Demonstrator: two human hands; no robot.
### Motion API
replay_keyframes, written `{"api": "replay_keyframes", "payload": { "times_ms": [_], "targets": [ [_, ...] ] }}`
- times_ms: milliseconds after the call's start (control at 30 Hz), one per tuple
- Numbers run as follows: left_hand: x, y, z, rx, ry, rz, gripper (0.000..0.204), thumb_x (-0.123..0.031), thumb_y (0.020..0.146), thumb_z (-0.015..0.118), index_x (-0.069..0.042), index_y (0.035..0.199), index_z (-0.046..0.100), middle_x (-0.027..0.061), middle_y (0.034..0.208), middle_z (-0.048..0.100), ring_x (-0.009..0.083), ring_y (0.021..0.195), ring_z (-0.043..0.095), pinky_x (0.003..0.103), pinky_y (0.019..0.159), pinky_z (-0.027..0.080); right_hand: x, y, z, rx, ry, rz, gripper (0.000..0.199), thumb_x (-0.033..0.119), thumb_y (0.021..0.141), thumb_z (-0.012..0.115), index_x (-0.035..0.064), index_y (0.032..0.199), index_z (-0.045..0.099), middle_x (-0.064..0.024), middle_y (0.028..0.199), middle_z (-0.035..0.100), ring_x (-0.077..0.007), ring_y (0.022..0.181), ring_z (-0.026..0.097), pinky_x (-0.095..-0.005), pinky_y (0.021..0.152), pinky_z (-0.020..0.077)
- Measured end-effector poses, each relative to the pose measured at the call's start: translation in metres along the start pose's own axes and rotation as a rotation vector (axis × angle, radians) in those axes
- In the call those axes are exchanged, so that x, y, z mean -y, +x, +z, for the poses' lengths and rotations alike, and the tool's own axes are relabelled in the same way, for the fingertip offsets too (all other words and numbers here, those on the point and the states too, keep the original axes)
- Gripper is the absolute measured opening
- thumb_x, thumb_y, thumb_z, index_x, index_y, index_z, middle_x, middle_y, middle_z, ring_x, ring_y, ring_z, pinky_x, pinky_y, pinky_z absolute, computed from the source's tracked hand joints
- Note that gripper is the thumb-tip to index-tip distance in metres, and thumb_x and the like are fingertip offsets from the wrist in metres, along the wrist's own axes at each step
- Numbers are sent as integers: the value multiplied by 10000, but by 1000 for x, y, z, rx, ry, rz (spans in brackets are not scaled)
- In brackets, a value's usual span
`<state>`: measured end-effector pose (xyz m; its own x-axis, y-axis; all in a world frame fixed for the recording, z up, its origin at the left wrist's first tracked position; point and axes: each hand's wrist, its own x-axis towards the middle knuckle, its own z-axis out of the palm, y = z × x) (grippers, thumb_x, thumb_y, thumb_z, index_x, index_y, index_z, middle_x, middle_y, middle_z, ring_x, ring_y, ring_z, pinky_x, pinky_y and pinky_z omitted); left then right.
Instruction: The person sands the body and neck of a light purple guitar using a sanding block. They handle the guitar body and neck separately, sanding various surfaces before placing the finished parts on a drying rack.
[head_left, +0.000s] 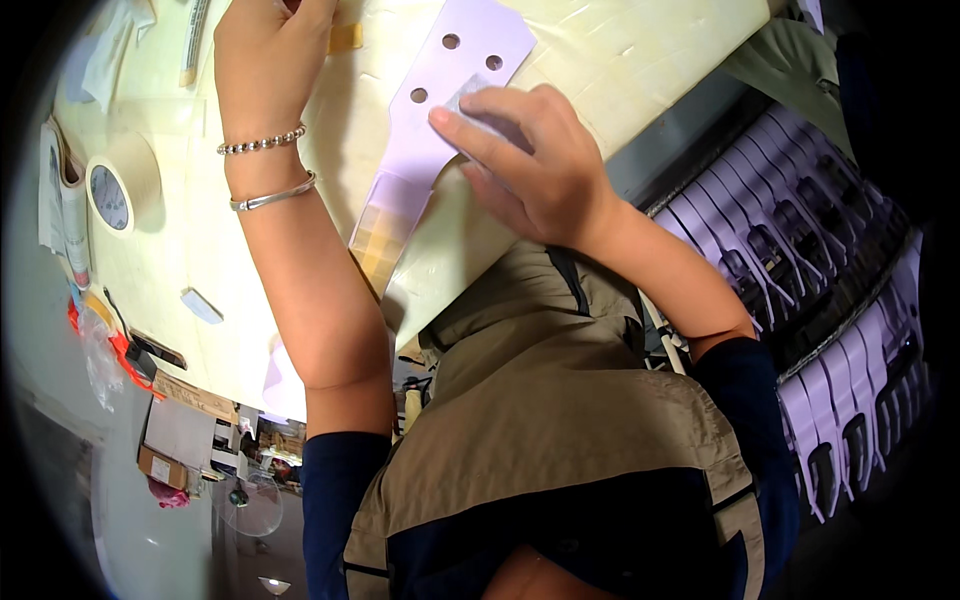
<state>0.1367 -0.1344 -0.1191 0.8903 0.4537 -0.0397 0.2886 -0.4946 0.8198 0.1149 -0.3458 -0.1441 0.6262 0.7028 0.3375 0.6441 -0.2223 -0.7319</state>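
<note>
Pale tabletop (620, 60) below, right hand (545, 155) pinches grey pad (466, 91); left hand (272, 48) cropped, grip unclear.

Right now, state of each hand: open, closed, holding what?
Left hand: can't tell, cut off by the picture's top edge.
Right hand: closed on a grey pad, at the purple board.

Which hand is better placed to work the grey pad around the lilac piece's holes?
Likely the right hand: it holds the grey pad against the lilac piece, near the holes. The left hand is farther off, at the picture's top edge.
</note>
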Motion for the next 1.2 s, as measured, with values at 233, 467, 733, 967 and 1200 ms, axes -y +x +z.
{"api": "replay_keyframes", "payload": {
  "times_ms": [233,467,733,967,1200],
  "targets": [
    [1,5,-3,59,-20,-131,273,-204,900,633,16,1057,594,-7,631,510,61,586,465,216,544,398,17,6,8,52,-141,37,578,16,615,701,85,1185,637,-33,1190,587,-208,720,461,-302,638,397],
    [0,1,-2,45,-1,-96,269,-207,895,629,10,1050,595,3,623,506,70,568,452,223,533,391,24,-7,17,13,-199,70,609,71,605,735,140,1197,610,32,1223,562,-195,714,407,-318,615,376],
    [-1,-3,-1,11,-10,-53,272,-211,888,629,12,1041,598,21,594,519,88,521,468,243,518,411,30,-15,15,51,-236,69,634,111,602,754,137,1219,608,59,1223,562,-194,725,410,-313,633,370],
    [-6,-2,-2,9,22,-72,299,-239,881,632,12,1040,600,43,602,538,112,530,489,258,529,418,45,-23,11,107,-165,189,596,150,614,767,161,1193,627,82,1212,574,-186,747,422,-311,641,361],
    [-3,4,-4,41,80,-77,293,-230,874,634,13,1034,601,48,609,540,121,553,491,266,544,423,36,-9,21,39,-219,177,607,70,620,727,163,1212,630,52,1235,574,-191,739,428,-298,696,376]
  ]
}}
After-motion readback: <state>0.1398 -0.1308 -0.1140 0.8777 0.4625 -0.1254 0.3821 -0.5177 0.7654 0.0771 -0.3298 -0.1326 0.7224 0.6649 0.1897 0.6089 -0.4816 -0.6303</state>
